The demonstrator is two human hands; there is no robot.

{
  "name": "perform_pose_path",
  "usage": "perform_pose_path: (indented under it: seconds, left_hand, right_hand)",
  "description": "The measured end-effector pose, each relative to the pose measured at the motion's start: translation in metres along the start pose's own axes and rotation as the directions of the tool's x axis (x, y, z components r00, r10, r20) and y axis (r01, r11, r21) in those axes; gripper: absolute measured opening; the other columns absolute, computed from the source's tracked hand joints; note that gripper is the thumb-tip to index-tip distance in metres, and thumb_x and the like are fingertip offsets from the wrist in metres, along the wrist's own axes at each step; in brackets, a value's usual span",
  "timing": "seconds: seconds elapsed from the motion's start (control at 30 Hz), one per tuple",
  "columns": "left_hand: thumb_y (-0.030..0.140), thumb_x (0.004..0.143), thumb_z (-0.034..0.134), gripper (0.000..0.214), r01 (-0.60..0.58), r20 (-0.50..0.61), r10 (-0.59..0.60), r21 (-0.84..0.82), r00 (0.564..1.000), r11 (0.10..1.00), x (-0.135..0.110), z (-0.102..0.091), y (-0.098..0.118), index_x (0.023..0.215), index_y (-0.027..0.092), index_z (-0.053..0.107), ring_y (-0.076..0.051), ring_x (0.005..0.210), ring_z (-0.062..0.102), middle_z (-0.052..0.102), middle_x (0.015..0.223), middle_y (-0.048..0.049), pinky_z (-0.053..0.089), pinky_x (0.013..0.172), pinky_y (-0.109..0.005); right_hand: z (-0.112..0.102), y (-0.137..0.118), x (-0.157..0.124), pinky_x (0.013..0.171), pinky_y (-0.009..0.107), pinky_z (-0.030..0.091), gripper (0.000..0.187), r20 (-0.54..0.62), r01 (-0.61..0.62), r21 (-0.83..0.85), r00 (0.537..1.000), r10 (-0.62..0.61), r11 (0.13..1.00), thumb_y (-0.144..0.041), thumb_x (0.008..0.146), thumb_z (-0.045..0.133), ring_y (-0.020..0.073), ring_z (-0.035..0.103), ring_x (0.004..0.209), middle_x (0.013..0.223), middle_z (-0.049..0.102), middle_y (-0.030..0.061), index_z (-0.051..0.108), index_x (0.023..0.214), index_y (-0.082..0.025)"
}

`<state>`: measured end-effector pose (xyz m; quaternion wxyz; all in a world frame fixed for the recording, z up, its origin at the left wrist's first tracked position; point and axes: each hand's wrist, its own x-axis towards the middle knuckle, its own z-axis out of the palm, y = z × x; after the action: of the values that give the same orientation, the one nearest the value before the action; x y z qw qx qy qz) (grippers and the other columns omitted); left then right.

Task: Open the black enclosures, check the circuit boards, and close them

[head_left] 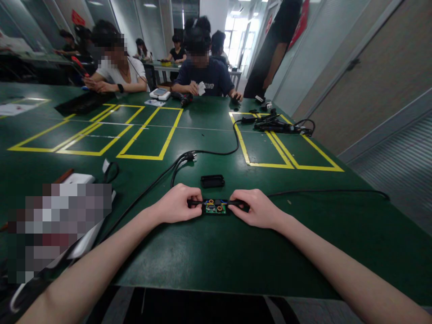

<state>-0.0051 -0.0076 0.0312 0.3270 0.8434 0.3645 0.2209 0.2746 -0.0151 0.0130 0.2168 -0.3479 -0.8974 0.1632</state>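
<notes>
A small green circuit board (211,209) with copper-wound coils sits in a shallow black case half on the table before me. At its left end my left hand (180,203) is closed round a black power cable (194,203). My right hand (254,207) pinches the black cable (238,203) at the board's right end. Blue and yellow wires run from the cables to the board. Just beyond the board lies the other black case half (212,181), its hollow side up.
A cable with a plug (191,156) lies ahead, and another cable (330,192) trails right. Yellow tape outlines (140,157) mark the green table (168,261). Black adapters and cables (280,123) are piled at far right. Co-workers sit across, near a drill (182,98).
</notes>
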Motion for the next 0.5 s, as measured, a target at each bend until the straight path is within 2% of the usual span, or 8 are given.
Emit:
perform_pose_path:
  seconds: [0.2,0.3,0.4,0.5]
  left_hand:
    - [0.015,0.075,0.060,0.007,0.009,-0.001,-0.009,0.007,1.000,1.000,-0.0003,0.0015,-0.0007,0.069,0.016,0.063,-0.008,0.047,0.045,0.054,0.054,0.0063,0.034,0.052,-0.019]
    - [0.016,0.076,0.063,0.007,0.013,-0.017,-0.012,0.084,1.000,0.996,-0.0006,0.0006,-0.0013,0.069,0.017,0.066,-0.010,0.050,0.049,0.058,0.056,0.0046,0.035,0.054,-0.021]
    - [0.017,0.077,0.066,0.006,-0.021,-0.048,0.031,0.196,0.998,0.980,-0.0009,-0.0009,-0.0023,0.073,0.017,0.071,-0.013,0.060,0.058,0.066,0.066,0.0008,0.039,0.060,-0.023]
    - [0.018,0.079,0.066,0.007,-0.050,-0.055,0.065,0.233,0.996,0.971,-0.0011,-0.0017,-0.0026,0.075,0.017,0.072,-0.015,0.067,0.062,0.069,0.072,-0.0011,0.042,0.064,-0.024]
  right_hand:
    - [0.0017,-0.0004,0.0037,0.057,0.025,0.039,0.033,-0.021,-0.032,0.007,0.999,0.032,0.999,-0.028,0.104,0.049,0.0128,0.057,0.057,0.068,0.064,0.0018,0.062,0.076,-0.019]
    - [0.0009,-0.0005,0.0034,0.059,0.025,0.040,0.031,-0.019,-0.006,0.001,1.000,0.006,1.000,-0.026,0.104,0.050,0.0132,0.059,0.060,0.071,0.065,0.0022,0.064,0.078,-0.018]
    - [-0.0004,-0.0010,0.0025,0.059,0.025,0.040,0.030,-0.018,0.015,-0.011,1.000,-0.015,1.000,-0.025,0.103,0.051,0.0135,0.059,0.062,0.073,0.064,0.0025,0.064,0.077,-0.019]
    - [-0.0014,-0.0015,0.0021,0.058,0.025,0.040,0.030,-0.010,0.010,-0.016,1.000,-0.010,1.000,-0.026,0.103,0.051,0.0134,0.058,0.062,0.075,0.063,0.0027,0.063,0.076,-0.019]
